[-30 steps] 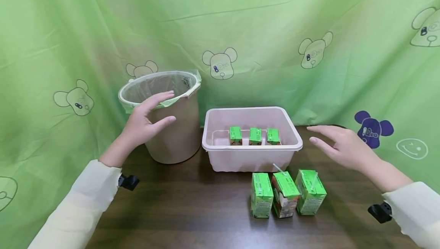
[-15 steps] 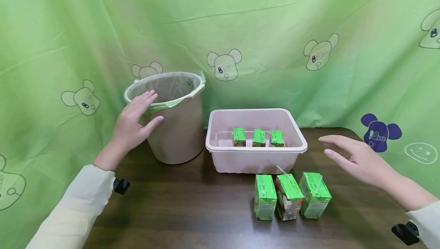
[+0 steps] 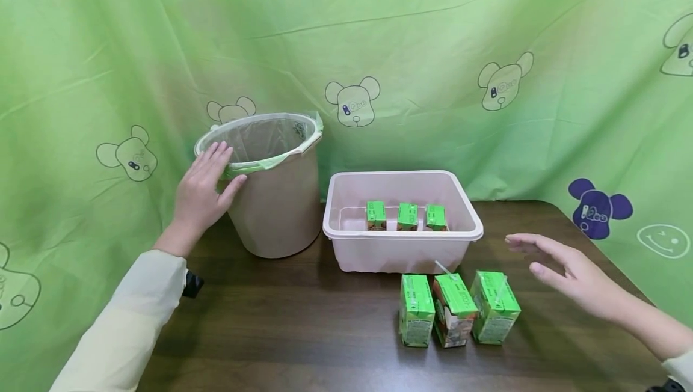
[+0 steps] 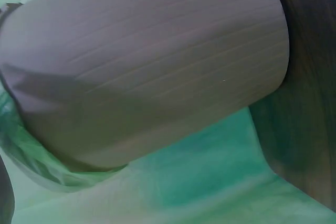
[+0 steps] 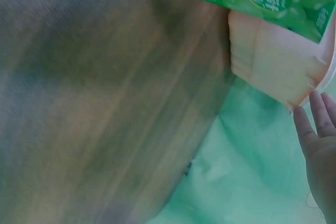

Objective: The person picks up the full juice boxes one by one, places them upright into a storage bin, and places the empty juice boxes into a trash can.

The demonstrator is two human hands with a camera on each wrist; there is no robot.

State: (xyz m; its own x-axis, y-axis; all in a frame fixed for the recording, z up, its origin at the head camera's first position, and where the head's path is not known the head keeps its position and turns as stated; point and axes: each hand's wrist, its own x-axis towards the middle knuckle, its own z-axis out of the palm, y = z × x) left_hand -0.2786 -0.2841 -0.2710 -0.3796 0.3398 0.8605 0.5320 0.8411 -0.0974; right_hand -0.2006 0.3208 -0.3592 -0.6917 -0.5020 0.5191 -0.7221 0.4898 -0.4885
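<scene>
My left hand [image 3: 200, 193] is at the near left side of the bin [image 3: 276, 211], its fingers straight and overlapping the rim; whether they touch it I cannot tell. A clear green-edged bag [image 3: 262, 165] lines the bin. On the right, my right hand [image 3: 576, 278] hovers with extended fingers, apart from the nearest drink carton [image 3: 495, 308]. Beside that carton stand a brown-sided drink carton [image 3: 453, 305] with a raised straw [image 3: 442, 267] and a green drink carton [image 3: 417, 311]. The right wrist view shows the fingers [image 5: 317, 111] holding nothing.
Behind the cartons is a pale pink plastic tub [image 3: 400, 254] with three small green-topped cartons [image 3: 408, 216] in it. The dark wooden table [image 3: 281, 326] runs back to a green printed curtain [image 3: 422, 37].
My left hand has moved left, from in front of the bin to its near left rim. My right hand has shifted right and lower, away from the tub. The cartons stay put.
</scene>
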